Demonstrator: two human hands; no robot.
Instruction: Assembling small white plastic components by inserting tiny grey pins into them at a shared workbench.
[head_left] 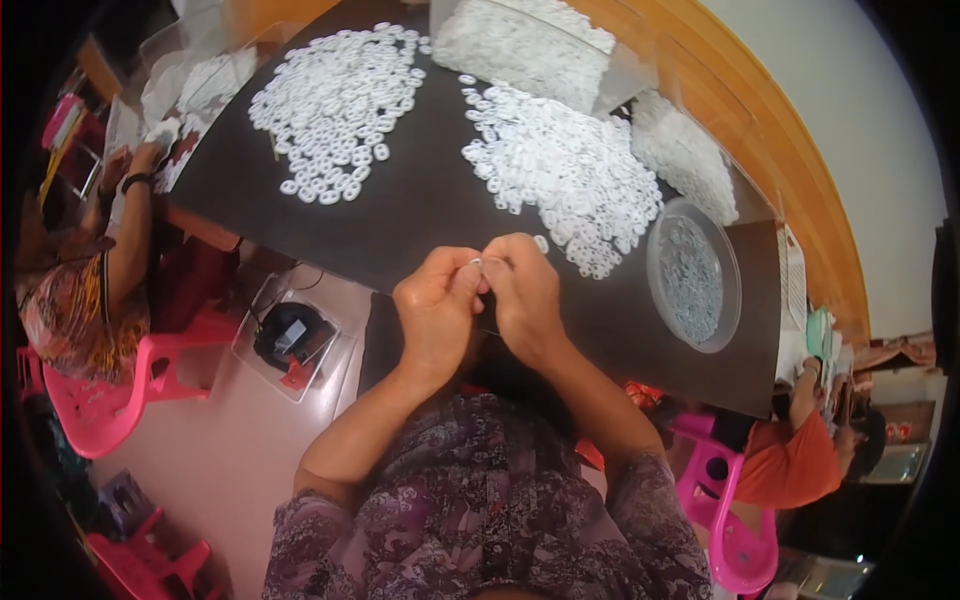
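Fingertips of left hand (437, 305) and right hand (526, 298) pinched closed on small white piece (476, 262); shape mostly hidden, can't tell which part. Held by near edge of dark table (370, 236), presumably for two-handed control. White oval piles (340, 105), round tub (690, 280) within reach, likely for quick picking.

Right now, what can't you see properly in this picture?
All in the head view:
The small white piece: mostly hidden by the person's fingers, so its shape is unclear.
The tiny blue-grey pieces in the round clear plastic tub: too small to tell their shape.
The clear rectangular plastic box: cut off by the upper edge.
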